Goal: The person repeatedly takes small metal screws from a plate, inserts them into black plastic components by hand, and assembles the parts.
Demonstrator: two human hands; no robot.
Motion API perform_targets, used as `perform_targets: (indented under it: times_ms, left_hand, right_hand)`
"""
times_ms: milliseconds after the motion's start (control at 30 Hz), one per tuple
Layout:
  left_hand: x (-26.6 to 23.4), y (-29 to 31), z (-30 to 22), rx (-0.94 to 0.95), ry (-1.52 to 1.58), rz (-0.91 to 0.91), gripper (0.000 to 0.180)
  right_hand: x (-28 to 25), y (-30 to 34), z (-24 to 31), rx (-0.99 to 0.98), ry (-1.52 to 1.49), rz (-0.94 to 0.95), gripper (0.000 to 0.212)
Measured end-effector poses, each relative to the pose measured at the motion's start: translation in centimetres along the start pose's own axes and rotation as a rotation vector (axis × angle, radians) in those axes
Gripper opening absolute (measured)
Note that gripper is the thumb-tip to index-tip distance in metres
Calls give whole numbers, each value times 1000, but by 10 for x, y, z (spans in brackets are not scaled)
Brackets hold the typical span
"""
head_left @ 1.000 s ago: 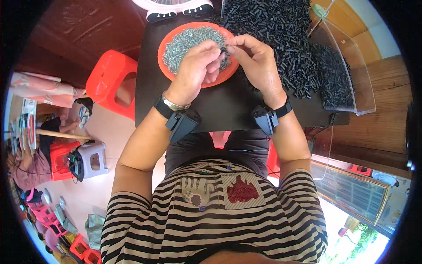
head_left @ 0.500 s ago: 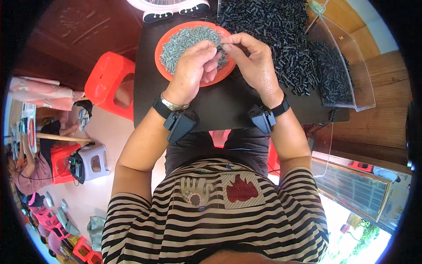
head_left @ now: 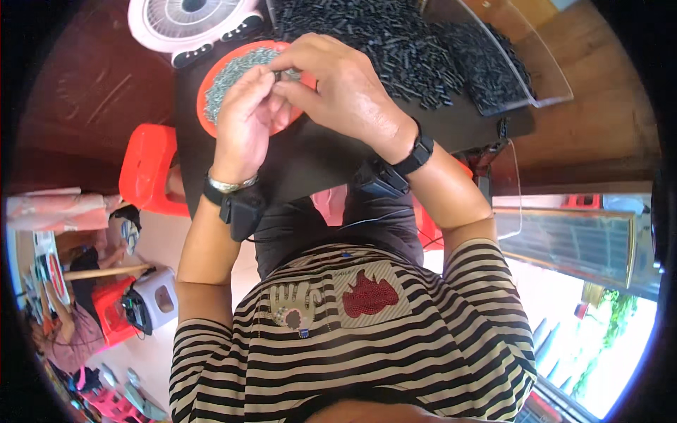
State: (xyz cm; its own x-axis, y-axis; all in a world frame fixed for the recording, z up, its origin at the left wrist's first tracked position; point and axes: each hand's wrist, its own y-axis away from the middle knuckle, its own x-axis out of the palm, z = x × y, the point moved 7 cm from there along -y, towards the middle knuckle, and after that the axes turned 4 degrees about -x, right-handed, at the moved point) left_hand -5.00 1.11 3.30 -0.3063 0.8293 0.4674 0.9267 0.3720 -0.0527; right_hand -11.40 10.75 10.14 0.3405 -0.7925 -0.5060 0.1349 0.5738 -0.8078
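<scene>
My left hand [head_left: 247, 116] and my right hand [head_left: 342, 88] meet over the red-orange bowl [head_left: 204, 113]. Both have their fingertips pinched around a small dark piece [head_left: 278, 75], mostly hidden by the fingers. Little silvery metal pieces [head_left: 236, 77] fill the bowl; they are too small to tell springs from screws. To the right of the bowl, a large heap of short black tube-like parts [head_left: 402, 56] spreads over the dark table [head_left: 296, 162].
A clear plastic bin [head_left: 546, 60] lies at the right with more black parts. A pink-and-white fan [head_left: 190, 21] stands at the far left. Red stools [head_left: 148, 169] and a grey stool [head_left: 159, 299] are on the left. Another person [head_left: 74, 328] sits at the far left.
The whole view has shifted, and more of the fan shows. My right hand has turned over toward the left hand, its back now facing up. The fingertips still meet around the small dark piece.
</scene>
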Motion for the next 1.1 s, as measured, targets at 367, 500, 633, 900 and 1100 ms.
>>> perform_targets:
  times_ms: [367,500,633,900,1100]
  left_hand:
    - [39,61,58,-274,18,88,22]
    - [43,62,72,-272,87,83,23]
    - [55,52,83,-244,166,136,22]
    - [54,43,96,-229,189,169,20]
    - [55,44,95,-245,149,154,24]
  right_hand:
    - [-74,96,17,247,98,-25,15]
    - [-112,152,-31,652,95,-55,9]
    - [-124,168,-47,736,115,-65,11]
    - [-84,138,-44,564,103,70,13]
    - [-57,126,-51,395,239,199,14]
